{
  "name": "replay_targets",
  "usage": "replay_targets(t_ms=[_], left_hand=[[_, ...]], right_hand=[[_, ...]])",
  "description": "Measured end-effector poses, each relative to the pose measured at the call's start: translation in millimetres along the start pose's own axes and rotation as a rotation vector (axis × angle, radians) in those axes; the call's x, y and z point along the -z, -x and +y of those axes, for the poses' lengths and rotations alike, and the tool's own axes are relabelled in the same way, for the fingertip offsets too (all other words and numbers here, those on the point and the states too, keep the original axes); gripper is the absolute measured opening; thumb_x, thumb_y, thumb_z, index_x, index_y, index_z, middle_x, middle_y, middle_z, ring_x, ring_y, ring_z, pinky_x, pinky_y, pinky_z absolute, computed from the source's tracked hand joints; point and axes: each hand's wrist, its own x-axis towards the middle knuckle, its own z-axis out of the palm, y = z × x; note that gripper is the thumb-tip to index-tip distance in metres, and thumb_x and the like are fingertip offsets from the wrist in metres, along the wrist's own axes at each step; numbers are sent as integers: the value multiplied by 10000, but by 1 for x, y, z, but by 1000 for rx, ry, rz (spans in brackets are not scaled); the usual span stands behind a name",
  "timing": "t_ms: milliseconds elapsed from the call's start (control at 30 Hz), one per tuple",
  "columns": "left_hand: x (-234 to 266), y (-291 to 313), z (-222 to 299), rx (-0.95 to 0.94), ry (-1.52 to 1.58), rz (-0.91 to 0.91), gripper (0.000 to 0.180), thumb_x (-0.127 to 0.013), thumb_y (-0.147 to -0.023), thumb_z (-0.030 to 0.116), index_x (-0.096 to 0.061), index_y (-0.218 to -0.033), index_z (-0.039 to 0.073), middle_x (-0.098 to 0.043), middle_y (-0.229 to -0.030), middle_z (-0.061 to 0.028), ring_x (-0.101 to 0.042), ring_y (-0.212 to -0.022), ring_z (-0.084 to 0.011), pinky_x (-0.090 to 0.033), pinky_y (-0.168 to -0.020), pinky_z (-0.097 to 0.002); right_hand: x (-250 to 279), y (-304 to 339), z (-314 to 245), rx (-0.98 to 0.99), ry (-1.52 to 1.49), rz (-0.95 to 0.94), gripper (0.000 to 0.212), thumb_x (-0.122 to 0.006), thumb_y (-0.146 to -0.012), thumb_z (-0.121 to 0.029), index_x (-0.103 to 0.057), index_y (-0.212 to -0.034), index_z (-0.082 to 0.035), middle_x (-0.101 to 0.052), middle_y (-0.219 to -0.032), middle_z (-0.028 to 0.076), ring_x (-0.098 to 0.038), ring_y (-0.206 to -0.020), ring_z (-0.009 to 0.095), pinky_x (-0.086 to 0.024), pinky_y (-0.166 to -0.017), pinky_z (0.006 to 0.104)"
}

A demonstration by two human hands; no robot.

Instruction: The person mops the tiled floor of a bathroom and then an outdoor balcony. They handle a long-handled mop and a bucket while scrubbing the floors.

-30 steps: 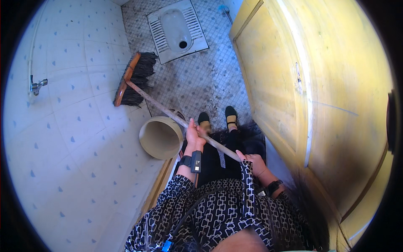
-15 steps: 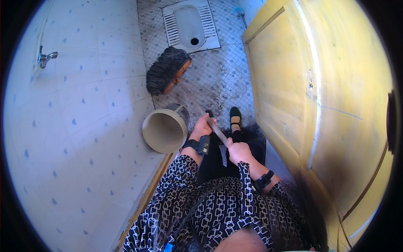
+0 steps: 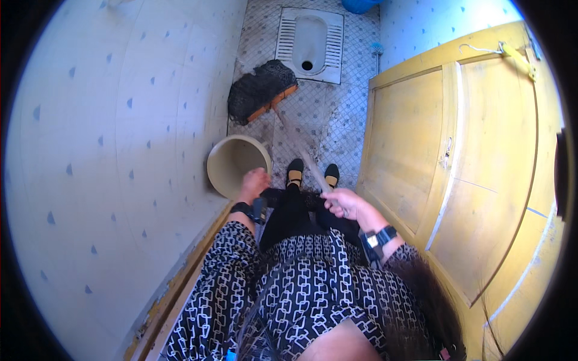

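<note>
Yellow panelled wooden door, at right. Long-handled broom, its orange, black-bristled head between a white ceramic squat toilet and a round cream bucket. Right hand wrapped around the broom's handle; left hand near the bucket's rim, grip impossible to tell.

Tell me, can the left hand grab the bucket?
Probably yes: the left hand is off the broom handle and appears close to the bucket, with nothing visible between. The right hand alone grips the handle.
</note>
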Motion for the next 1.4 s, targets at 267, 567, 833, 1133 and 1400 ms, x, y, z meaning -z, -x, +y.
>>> replay_targets(t_ms=[267,567,833,1133,1400], left_hand=[[147,26,-36,-71,263,27,220,-568,-889,320,-523,-1007,139,-609,-835,-40,-610,-738,-179,-510,-609,-338],[168,21,-54,-19,97,24,241,-532,-896,319,-536,-1013,109,-599,-875,-28,-617,-776,-169,-517,-622,-326],[214,35,-90,-85,13,75,232,-534,-876,301,-541,-971,90,-584,-837,-23,-597,-718,-141,-495,-602,-299],[270,24,-174,-135,-377,-23,319,-558,-871,346,-534,-1019,65,-570,-823,-66,-595,-694,-194,-507,-582,-360],[258,30,-158,-24,-87,129,268,-563,-860,304,-564,-977,64,-580,-794,-42,-584,-646,-156,-481,-540,-311]], right_hand=[[-82,13,-81,-44,33,39,212,-541,-846,-46,-372,-729,-97,-348,-502,-56,-326,-356,36,-223,-296,174],[-173,129,-138,117,93,-130,203,-497,-873,-37,-414,-692,-74,-346,-481,-79,-311,-317,10,-262,-254,154],[-180,77,-60,264,344,-23,85,-535,-832,-5,-481,-895,10,-357,-549,-54,-301,-323,19,-231,-264,162],[-134,-110,-67,12,637,429,228,-506,-866,-88,-365,-686,-83,-325,-530,-26,-282,-377,72,-215,-312,216],[-147,-94,-94,21,474,351,164,-527,-886,-221,-471,-793,-98,-317,-528,-70,-258,-389,37,-202,-319,177]])
